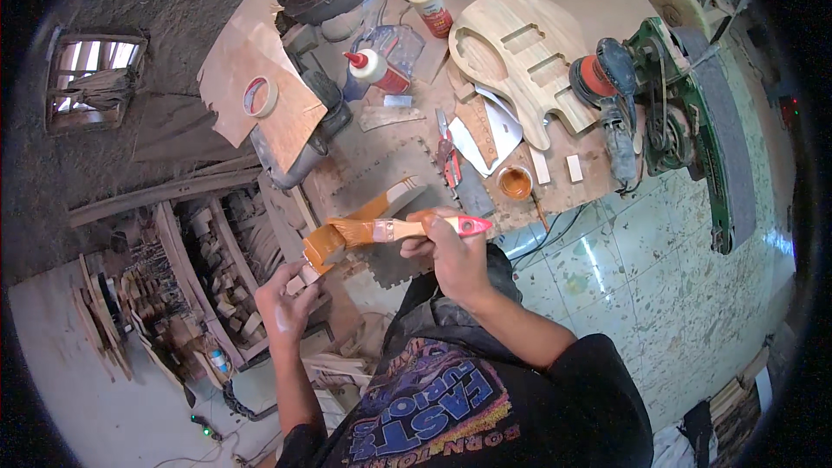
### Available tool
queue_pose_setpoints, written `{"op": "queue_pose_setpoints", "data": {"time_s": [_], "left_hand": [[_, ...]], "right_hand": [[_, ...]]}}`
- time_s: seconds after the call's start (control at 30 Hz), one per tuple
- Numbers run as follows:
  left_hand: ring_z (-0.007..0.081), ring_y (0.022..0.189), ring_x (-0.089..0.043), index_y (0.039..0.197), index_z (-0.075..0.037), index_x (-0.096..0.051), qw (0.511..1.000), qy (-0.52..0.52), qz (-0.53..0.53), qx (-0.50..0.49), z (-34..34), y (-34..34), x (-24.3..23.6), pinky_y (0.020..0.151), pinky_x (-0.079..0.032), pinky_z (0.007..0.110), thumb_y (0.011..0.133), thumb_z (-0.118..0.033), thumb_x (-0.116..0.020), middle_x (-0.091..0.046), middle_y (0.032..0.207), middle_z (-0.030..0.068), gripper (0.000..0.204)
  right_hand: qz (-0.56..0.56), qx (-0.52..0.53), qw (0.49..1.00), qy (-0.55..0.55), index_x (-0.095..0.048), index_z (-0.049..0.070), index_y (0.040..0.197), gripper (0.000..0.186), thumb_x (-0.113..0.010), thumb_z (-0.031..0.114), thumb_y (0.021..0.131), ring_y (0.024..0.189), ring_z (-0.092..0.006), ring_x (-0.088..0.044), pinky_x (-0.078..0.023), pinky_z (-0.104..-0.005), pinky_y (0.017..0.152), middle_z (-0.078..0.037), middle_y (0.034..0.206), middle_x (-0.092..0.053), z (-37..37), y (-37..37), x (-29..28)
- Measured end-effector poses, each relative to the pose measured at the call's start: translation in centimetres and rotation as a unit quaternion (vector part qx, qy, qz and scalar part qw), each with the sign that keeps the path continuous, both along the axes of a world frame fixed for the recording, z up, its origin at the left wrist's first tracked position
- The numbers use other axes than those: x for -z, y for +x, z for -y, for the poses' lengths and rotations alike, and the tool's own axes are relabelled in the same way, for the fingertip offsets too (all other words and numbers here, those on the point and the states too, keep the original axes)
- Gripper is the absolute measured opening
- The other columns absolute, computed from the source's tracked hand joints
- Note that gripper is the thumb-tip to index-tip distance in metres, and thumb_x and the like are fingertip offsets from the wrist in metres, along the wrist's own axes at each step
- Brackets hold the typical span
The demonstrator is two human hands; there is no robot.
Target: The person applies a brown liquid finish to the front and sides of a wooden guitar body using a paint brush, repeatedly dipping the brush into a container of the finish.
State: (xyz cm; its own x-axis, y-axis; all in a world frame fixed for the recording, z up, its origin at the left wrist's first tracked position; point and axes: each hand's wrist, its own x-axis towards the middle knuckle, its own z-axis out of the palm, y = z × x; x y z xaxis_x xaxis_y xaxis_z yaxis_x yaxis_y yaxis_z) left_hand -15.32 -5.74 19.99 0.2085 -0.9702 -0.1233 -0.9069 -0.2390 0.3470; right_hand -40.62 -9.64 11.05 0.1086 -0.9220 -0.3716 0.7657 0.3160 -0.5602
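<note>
My left hand grips the pale bare end of a wooden piece, whose face is coated wet-looking orange-brown. A longer coated part of it seems to stretch away behind the brush. In my right hand is a paintbrush with a wooden handle and pink-red tip, held level with its bristles against the wooden piece. Right of the brush, a small jar of orange-brown liquid stands on the workbench. A pale wooden guitar body with cut-out cavities lies further back.
Two glue bottles with red caps stand on the bench. Red-handled pliers lie near the jar. A roll of tape rests on thin wood sheets at left. A belt sander stands at right, and shelves of wood offcuts below left.
</note>
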Motion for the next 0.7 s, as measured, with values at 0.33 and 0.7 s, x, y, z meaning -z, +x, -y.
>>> {"op": "queue_pose_setpoints", "data": {"time_s": [0.33, 0.7], "left_hand": [[0.0252, 0.080, -0.073, 0.104, -0.003, -0.073, 0.998, 0.044, 0.011, -0.045, 0.5, -0.5, -0.5, 0.078, -0.054, 0.033, 0.069, -0.009, -0.079, -0.073, 0.089, 0.0167, 0.036], [0.0259, 0.084, -0.073, 0.108, -0.004, -0.073, 0.999, 0.005, -0.047, 0.010, 0.9, 0.6, -0.5, 0.082, -0.053, 0.032, 0.068, -0.006, -0.078, -0.073, 0.094, 0.0183, 0.040]], "right_hand": [[-0.001, 0.003, 1.000, 0.000, -0.063, -0.006, 0.105, 0.021, -0.054, 0.011, 0.099, 0.068, -0.0177, -0.069, -0.061, -0.0322, 0.065, -0.013, 0.089, -0.069, 0.4, 0.1, -0.2], [-0.111, 0.000, 0.993, 0.035, -0.064, -0.009, 0.103, 0.024, -0.057, 0.013, 0.099, 0.071, -0.0167, -0.069, -0.060, -0.0288, 0.063, -0.014, 0.092, -0.069, 1.2, 1.2, 3.8]]}}
